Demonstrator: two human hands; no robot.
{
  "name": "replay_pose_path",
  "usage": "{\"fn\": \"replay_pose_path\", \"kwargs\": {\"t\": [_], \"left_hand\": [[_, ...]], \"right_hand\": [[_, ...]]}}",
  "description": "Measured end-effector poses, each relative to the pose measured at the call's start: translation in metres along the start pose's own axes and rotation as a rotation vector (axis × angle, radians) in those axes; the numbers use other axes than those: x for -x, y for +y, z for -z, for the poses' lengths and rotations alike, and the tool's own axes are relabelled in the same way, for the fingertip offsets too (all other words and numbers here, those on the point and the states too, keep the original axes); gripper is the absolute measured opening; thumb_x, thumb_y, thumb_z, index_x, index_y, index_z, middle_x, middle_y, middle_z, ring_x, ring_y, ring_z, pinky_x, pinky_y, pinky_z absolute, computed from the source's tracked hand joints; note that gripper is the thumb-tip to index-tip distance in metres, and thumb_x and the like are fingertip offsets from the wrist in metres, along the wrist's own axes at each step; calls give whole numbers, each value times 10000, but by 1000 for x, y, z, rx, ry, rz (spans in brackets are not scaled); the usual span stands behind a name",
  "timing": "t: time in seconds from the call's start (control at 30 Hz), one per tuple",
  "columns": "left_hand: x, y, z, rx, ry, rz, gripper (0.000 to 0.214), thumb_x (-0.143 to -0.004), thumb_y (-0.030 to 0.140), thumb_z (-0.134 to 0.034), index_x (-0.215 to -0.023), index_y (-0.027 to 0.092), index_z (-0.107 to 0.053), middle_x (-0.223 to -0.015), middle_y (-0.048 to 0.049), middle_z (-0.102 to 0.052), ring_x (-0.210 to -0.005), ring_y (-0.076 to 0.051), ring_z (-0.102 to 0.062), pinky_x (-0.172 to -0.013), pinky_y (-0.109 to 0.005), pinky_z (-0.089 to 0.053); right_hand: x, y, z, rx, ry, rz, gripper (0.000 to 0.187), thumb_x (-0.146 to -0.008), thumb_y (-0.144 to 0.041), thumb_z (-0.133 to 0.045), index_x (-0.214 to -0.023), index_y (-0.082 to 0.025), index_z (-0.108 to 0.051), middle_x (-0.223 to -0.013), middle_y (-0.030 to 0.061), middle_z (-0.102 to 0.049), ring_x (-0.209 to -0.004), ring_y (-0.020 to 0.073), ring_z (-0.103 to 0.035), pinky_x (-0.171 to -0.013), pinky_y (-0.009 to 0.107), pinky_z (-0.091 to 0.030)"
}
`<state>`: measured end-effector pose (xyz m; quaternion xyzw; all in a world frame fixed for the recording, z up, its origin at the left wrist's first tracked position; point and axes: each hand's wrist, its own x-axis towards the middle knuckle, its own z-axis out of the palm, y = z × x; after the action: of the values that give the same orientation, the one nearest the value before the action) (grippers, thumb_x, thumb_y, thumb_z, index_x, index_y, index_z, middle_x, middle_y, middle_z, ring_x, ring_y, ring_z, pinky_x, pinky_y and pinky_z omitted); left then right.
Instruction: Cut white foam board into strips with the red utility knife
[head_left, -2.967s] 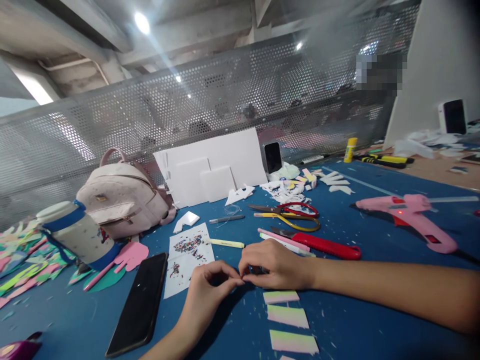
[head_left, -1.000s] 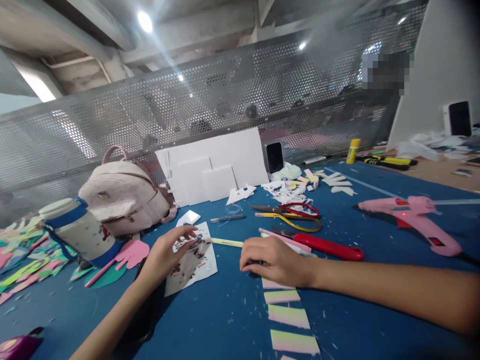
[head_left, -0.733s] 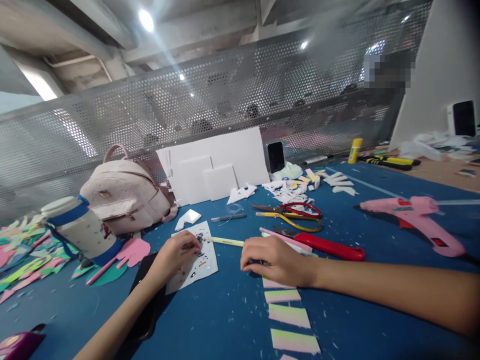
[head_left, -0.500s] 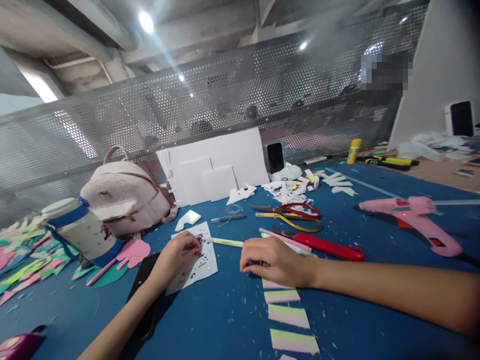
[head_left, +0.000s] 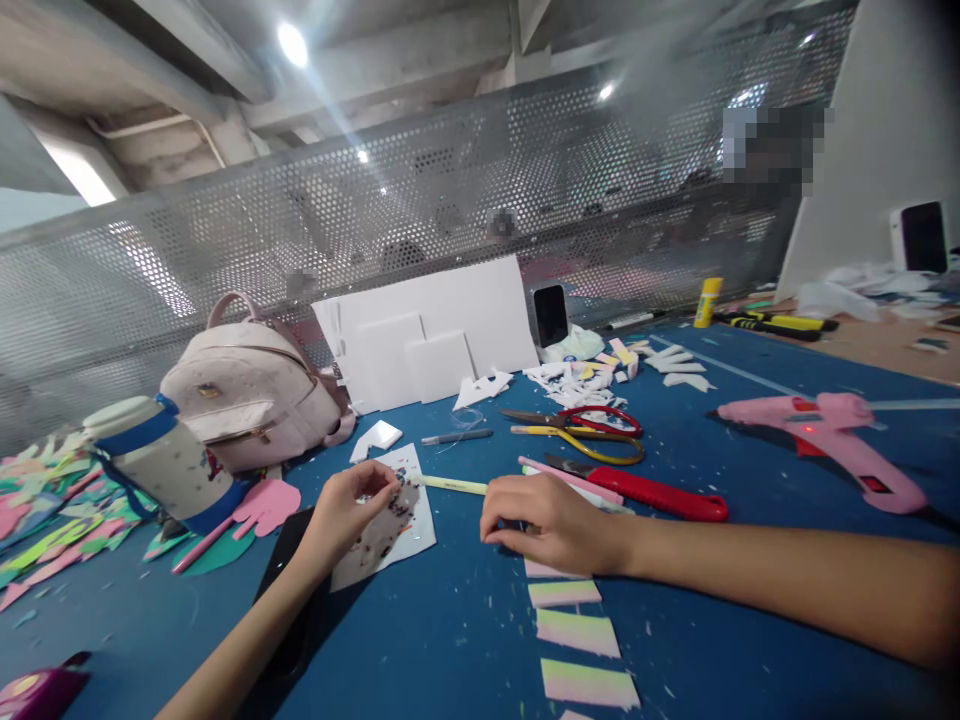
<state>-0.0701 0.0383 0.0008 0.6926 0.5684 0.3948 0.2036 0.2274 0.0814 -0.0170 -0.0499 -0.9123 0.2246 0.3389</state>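
Observation:
My left hand point(head_left: 349, 515) is over the left part of a small white sheet point(head_left: 421, 515) strewn with dark crumbs and a few orange bits. Its thumb and index finger bend toward each other in a pinch; anything between them is too small to make out. On the blue table to the right rests my right hand point(head_left: 544, 522), fingers loosely curled, nothing visible in the gap by the thumb. A pale yellow pen point(head_left: 454, 485) lies between the hands, its right end reaching my right hand. Pink and yellow-green strips point(head_left: 576, 632) lie below that hand.
A black phone point(head_left: 283, 590) lies under my left forearm. Beyond my right hand are a red utility knife point(head_left: 652, 492), scissors point(head_left: 600, 420) and a pink glue gun point(head_left: 825, 430). A bottle point(head_left: 161, 460), a backpack point(head_left: 255, 385) and a white board point(head_left: 480, 300) stand farther back.
My left hand has drawn slightly to the left and turned, its fingers less bunched. More dark crumbs show on the white sheet. My right hand stays put.

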Motion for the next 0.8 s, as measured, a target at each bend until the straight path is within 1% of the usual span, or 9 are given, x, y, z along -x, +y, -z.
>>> {"fn": "replay_pose_path", "kwargs": {"t": [0.07, 0.17, 0.2, 0.23, 0.33, 0.47, 0.67, 0.8], "left_hand": [[4, 8, -9, 97, 5, 7, 181, -845, 342, -690, -789, 172, -662, -738, -34, -696, -680, -171, -656, -647, -259, -511], [15, 25, -30, 209, -6, 9, 190, -835, 351, -702, -798, 170, -660, -741, -38, -689, -672, -168, -660, -626, -263, -524], [20, 30, -38, 256, -17, 16, 170, -822, 331, -716, -818, 170, -661, -742, -36, -691, -676, -167, -665, -623, -262, -526], [24, 36, -44, 349, -26, 43, 147, -814, 296, -726, -861, 170, -667, -763, -39, -702, -703, -169, -676, -640, -265, -533], [33, 48, -57, 504, -36, 65, 189, -777, 223, -763, -926, 171, -659, -757, -31, -711, -705, -163, -677, -673, -280, -545], [36, 53, -60, 558, -14, 67, 239, -755, 189, -784, -949, 174, -645, -734, -8, -696, -681, -146, -655, -668, -271, -531], [33, 48, -59, 639, 31, 94, 272, -747, 187, -814, -965, 178, -651, -744, 3, -700, -675, -120, -628, -643, -226, -506], [33, 47, -59, 653, 37, 93, 268, -765, 187, -810, -980, 183, -650, -755, 5, -703, -687, -116, -628, -655, -222, -509]], "right_hand": [[0, -1, 0, 2, 20, -10, 90, -982, -188, -591, -924, -175, -659, -887, 50, -684, -817, 163, -609, -720, 269, -451], [0, -3, 1, 12, 71, -49, 79, -978, -195, -588, -920, -177, -637, -873, 40, -664, -793, 157, -583, -717, 271, -434], [0, -3, 1, 12, 92, -69, 80, -979, -201, -583, -916, -178, -627, -862, 33, -652, -773, 151, -568, -708, 270, -426], [0, -4, 1, 7, 112, -89, 83, -980, -205, -578, -911, -180, -617, -851, 25, -639, -750, 144, -551, -695, 267, -419], [0, -6, 2, -22, 154, -115, 88, -975, -201, -557, -895, -181, -589, -828, 14, -604, -701, 131, -508, -648, 253, -402], [0, -8, 4, -35, 178, -82, 86, -957, -192, -554, -873, -183, -571, -811, 17, -586, -700, 136, -498, -633, 252, -399], [0, -8, 4, -25, 169, -73, 83, -934, -179, -564, -851, -186, -571, -786, 12, -580, -691, 138, -491, -632, 258, -388], [0, -7, 2, 10, 139, -46, 85, -925, -163, -562, -845, -190, -568, -785, 14, -592, -718, 148, -511, -661, 274, -388]]}}
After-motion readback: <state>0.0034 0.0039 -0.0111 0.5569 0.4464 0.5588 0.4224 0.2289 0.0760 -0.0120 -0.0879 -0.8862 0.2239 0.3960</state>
